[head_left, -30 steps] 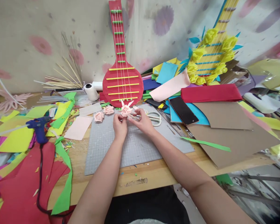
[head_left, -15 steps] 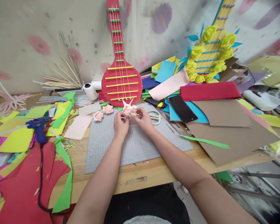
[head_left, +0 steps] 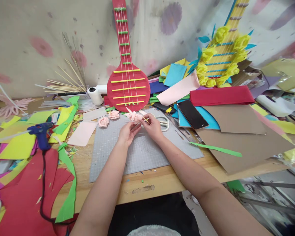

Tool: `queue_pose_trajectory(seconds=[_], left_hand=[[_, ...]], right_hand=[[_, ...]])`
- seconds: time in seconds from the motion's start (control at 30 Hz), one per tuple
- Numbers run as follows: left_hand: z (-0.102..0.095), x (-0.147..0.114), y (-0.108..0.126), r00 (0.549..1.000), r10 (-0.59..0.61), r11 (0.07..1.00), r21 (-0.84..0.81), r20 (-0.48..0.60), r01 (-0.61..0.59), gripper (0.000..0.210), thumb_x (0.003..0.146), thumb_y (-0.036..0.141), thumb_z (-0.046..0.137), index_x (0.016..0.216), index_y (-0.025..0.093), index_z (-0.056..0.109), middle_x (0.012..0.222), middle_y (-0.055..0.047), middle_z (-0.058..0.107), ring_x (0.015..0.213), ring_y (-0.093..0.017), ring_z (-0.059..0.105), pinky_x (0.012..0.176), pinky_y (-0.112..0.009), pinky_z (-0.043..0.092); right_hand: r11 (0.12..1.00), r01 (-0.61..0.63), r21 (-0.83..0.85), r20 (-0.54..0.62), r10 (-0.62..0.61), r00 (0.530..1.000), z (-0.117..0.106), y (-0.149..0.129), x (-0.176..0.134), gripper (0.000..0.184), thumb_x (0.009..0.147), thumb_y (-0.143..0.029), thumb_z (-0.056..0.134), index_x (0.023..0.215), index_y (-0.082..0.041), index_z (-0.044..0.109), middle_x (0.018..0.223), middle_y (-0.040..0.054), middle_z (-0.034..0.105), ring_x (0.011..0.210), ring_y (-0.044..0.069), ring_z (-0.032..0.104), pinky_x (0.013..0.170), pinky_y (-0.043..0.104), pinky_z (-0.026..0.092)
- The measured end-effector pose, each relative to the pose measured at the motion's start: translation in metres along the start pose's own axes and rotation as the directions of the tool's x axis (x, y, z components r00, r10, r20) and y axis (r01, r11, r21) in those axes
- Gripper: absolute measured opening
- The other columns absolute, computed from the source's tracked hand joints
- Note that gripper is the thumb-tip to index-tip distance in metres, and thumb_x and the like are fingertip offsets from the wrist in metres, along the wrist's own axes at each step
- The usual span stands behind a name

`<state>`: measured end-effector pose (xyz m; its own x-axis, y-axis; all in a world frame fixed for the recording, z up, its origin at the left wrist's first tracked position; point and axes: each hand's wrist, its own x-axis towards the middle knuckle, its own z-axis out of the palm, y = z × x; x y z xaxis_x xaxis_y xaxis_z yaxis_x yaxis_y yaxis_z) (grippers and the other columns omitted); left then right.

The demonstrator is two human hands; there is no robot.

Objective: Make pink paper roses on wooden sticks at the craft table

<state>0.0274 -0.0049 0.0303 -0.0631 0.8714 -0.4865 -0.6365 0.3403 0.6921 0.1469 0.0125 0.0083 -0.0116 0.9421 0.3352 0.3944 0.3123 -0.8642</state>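
Observation:
A pale pink paper flower (head_left: 134, 115) with pointed petals is tipped to the left above the grey cutting mat (head_left: 108, 154). My right hand (head_left: 152, 127) pinches a thin wooden stick (head_left: 146, 120) at the flower's right side. Just below the flower, my left hand (head_left: 128, 133) is turned partly palm up with its fingers stretched out; whether the fingertips touch the petals is unclear. Two finished-looking pink paper roses (head_left: 103, 122) lie at the mat's upper left. Behind the flower leans a red toy lute (head_left: 128, 93) with yellow and green bars and white strings.
White-handled scissors (head_left: 164, 123) lie beside my right hand. A blue glue gun (head_left: 42, 134) rests on coloured paper at left. To the right are a black phone (head_left: 192, 114), brown cardboard (head_left: 245, 150) and a yellow flowered lute (head_left: 218, 62). Wooden skewers (head_left: 66, 86) stand at back left.
My left hand has loosened its pinch at the flower, dropped slightly and spread its fingers. The flower has tipped over to the left, while my right hand stays almost in place.

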Motion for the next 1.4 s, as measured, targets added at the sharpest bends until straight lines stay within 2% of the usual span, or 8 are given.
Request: queue_pose_trajectory(seconds=[0.17, 0.43, 0.5, 0.63, 0.83, 1.03, 1.17, 1.4], left_hand=[[0.003, 0.005, -0.009, 1.000, 0.002, 0.995, -0.105, 0.018, 0.000, 0.016, 0.072, 0.002, 0.050, 0.081, 0.014, 0.058, 0.070, -0.002, 0.065, 0.069, -0.010, 0.064, 0.077, -0.026, 0.052], [0.001, 0.010, -0.007, 0.992, 0.115, 0.984, -0.133, -0.057, -0.122, 0.015, 0.069, 0.000, 0.055, 0.076, 0.014, 0.054, 0.069, 0.000, 0.062, 0.063, -0.008, 0.061, 0.066, -0.021, 0.052], [0.000, 0.013, -0.007, 0.965, 0.239, 0.965, -0.083, -0.111, -0.249, 0.018, 0.066, 0.002, 0.059, 0.076, 0.014, 0.052, 0.070, 0.001, 0.060, 0.062, -0.007, 0.060, 0.066, -0.022, 0.051], [-0.001, 0.021, -0.011, 0.832, 0.504, 0.862, 0.067, -0.233, -0.503, 0.036, 0.056, 0.000, 0.066, 0.078, 0.018, 0.045, 0.075, 0.004, 0.058, 0.063, -0.007, 0.059, 0.069, -0.025, 0.051], [-0.004, 0.025, -0.014, 0.833, 0.528, 0.849, 0.122, -0.163, -0.515, 0.036, 0.056, 0.004, 0.067, 0.078, 0.019, 0.043, 0.073, 0.003, 0.057, 0.061, -0.009, 0.059, 0.070, -0.029, 0.051], [-0.007, 0.020, -0.015, 0.717, 0.696, 0.676, 0.374, -0.040, -0.635, 0.037, 0.057, 0.000, 0.062, 0.086, 0.019, 0.051, 0.081, 0.000, 0.062, 0.073, -0.011, 0.063, 0.071, -0.022, 0.048], [-0.006, 0.022, -0.022, 0.753, 0.658, 0.707, 0.371, -0.031, -0.603, 0.032, 0.062, 0.008, 0.064, 0.089, 0.019, 0.050, 0.078, 0.000, 0.063, 0.067, -0.009, 0.062, 0.066, -0.021, 0.048], [-0.001, 0.021, -0.022, 0.824, 0.540, 0.838, 0.198, -0.173, -0.508, 0.033, 0.061, 0.011, 0.068, 0.084, 0.018, 0.045, 0.072, 0.002, 0.061, 0.057, -0.007, 0.059, 0.063, -0.023, 0.051]], right_hand=[[1.000, -0.014, 0.012, 0.048, 0.014, 0.999, 0.000, -0.001, -0.001, 0.012, 0.072, -0.032, 0.055, 0.075, -0.021, 0.051, 0.054, -0.0059, 0.043, 0.049, 0.010, 0.040, 0.052, 0.023, 0.031], [0.994, 0.053, -0.099, 0.106, -0.042, 0.993, -0.002, -0.003, -0.003, 0.016, 0.074, -0.034, 0.054, 0.082, -0.020, 0.051, 0.066, -0.0034, 0.051, 0.052, 0.010, 0.043, 0.053, 0.023, 0.032], [0.982, 0.084, -0.169, 0.118, -0.065, 0.991, -0.005, -0.003, -0.006, 0.028, 0.074, -0.040, 0.056, 0.091, -0.019, 0.049, 0.075, -0.0013, 0.054, 0.057, 0.010, 0.046, 0.056, 0.023, 0.033], [0.941, 0.213, -0.261, 0.221, -0.157, 0.963, -0.012, -0.005, -0.013, 0.028, 0.084, -0.044, 0.042, 0.097, -0.019, 0.046, 0.089, 0.0039, 0.057, 0.073, 0.015, 0.052, 0.063, 0.026, 0.036], [0.882, 0.303, -0.362, 0.308, -0.194, 0.931, -0.007, -0.006, -0.016, 0.019, 0.088, -0.030, 0.033, 0.090, -0.019, 0.048, 0.089, 0.0075, 0.060, 0.080, 0.019, 0.055, 0.066, 0.029, 0.037], [0.935, 0.169, -0.311, 0.202, -0.108, 0.973, -0.003, 0.000, -0.011, 0.015, 0.086, -0.031, 0.040, 0.094, -0.020, 0.047, 0.088, 0.0047, 0.062, 0.076, 0.018, 0.057, 0.063, 0.027, 0.037], [0.952, 0.073, -0.297, 0.111, -0.042, 0.993, -0.002, 0.002, -0.010, 0.016, 0.085, -0.031, 0.040, 0.096, -0.020, 0.045, 0.087, 0.0040, 0.062, 0.074, 0.018, 0.057, 0.062, 0.027, 0.037], [0.969, -0.055, -0.240, 0.003, 0.057, 0.998, -0.001, 0.005, -0.008, 0.025, 0.084, -0.042, 0.043, 0.097, -0.021, 0.043, 0.089, 0.0042, 0.060, 0.071, 0.017, 0.057, 0.060, 0.028, 0.037]])
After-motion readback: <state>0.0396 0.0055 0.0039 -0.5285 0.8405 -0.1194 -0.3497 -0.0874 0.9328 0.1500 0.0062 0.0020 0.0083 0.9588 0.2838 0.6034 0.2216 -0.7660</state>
